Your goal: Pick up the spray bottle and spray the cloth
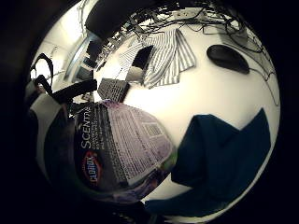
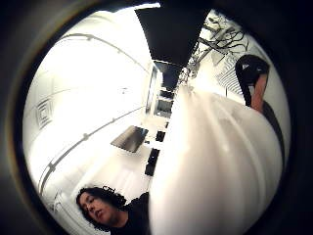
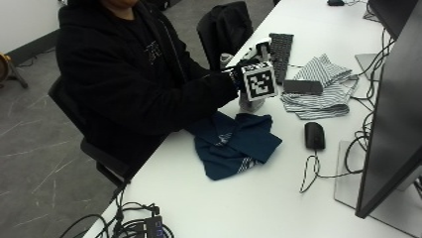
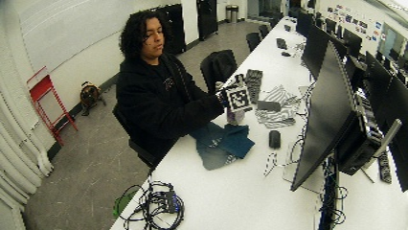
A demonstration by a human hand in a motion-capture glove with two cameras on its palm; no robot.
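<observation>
So the person's gloved right hand is wrapped around a Clorox Scentiva spray bottle, holding it up just above the white table. You can read the label in the little-finger palm view since the bottle sits right against the palm. My guess is it's held over the near side of the dark blue cloth so the nozzle can be aimed down at it. The cloth lies crumpled at the table edge in front of the person, which makes it an easy target.

Hard parts: in the outside view the glove's gear covers most of the bottle, only its base pokes out below. I can't see the trigger or which way the nozzle points, so no telling whether a finger is on it. The thumb-side view is mostly filled by a white surface close to the palm, probably the bottle.

Further back there's a black mouse, then a striped cloth with a small dark object on it, and a keyboard.
</observation>
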